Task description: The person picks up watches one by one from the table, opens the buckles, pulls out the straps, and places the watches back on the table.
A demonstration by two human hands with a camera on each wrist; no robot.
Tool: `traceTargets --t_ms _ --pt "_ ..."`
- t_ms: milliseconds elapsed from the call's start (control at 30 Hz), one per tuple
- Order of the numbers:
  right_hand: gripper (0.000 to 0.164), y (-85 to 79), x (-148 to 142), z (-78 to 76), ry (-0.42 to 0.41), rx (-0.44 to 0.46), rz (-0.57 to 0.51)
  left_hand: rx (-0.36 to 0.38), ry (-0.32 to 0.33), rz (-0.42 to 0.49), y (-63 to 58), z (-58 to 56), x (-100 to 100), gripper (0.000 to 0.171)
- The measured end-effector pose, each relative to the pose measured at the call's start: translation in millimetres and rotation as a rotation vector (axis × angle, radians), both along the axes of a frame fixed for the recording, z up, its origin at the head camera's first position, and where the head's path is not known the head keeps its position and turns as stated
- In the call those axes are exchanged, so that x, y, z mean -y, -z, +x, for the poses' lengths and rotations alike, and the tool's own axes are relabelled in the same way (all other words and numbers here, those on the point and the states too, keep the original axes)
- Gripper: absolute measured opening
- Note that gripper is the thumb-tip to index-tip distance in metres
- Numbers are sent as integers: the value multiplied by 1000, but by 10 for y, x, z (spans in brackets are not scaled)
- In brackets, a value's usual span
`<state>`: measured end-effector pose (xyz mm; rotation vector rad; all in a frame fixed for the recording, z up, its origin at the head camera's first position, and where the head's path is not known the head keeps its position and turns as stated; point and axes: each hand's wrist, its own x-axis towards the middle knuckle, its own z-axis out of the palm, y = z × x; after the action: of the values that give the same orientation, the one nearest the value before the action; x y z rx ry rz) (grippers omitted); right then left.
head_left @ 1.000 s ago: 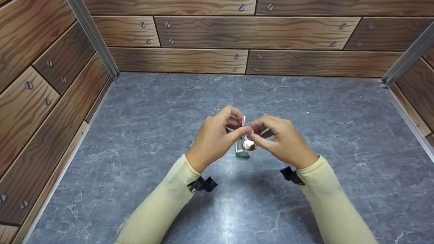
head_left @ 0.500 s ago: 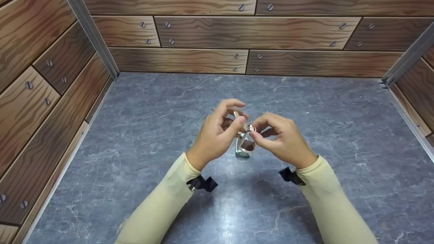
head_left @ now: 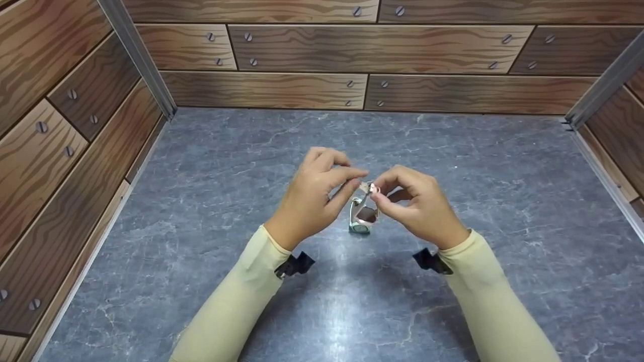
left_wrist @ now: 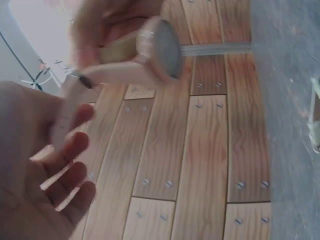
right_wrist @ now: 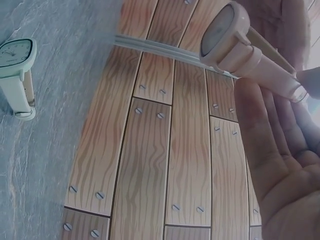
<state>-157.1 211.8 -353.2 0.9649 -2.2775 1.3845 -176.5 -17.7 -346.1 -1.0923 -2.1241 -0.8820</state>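
We see the pale pink wristwatch (right_wrist: 250, 57) lifted above the marbled tabletop (head_left: 226, 176), mid-scene between both hands, its case hanging toward the near side. Our left hand (head_left: 307, 196) pinches the strap's tail between thumb and forefinger, the other fingers loosely spread; our right hand (head_left: 427, 203) has thumb and fingers closed on the strap near its buckle (right_wrist: 300, 94). We judge it light: a soft, bendable strap under a stiff, smooth case whose glass could scratch. We would grip strap or case rim, off the dial. A mint-green wristwatch (right_wrist: 16, 65) stands just below, apart.
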Motion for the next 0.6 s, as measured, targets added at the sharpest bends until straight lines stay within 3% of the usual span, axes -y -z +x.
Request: traceTargets --t_ms 167,300,433,600 --pt "9 14 -3 -9 4 12 6 30 16 -95 -61 46 58 20" --pt "11 18 -7 -8 -11 8 7 186 56 -131 -76 61 81 22" --pt "12 12 -9 -6 -30 22 6 395 100 -42 -71 64 59 19" --pt "17 -6 -14 -7 -28 52 -1 527 140 131 -46 55 5 17"
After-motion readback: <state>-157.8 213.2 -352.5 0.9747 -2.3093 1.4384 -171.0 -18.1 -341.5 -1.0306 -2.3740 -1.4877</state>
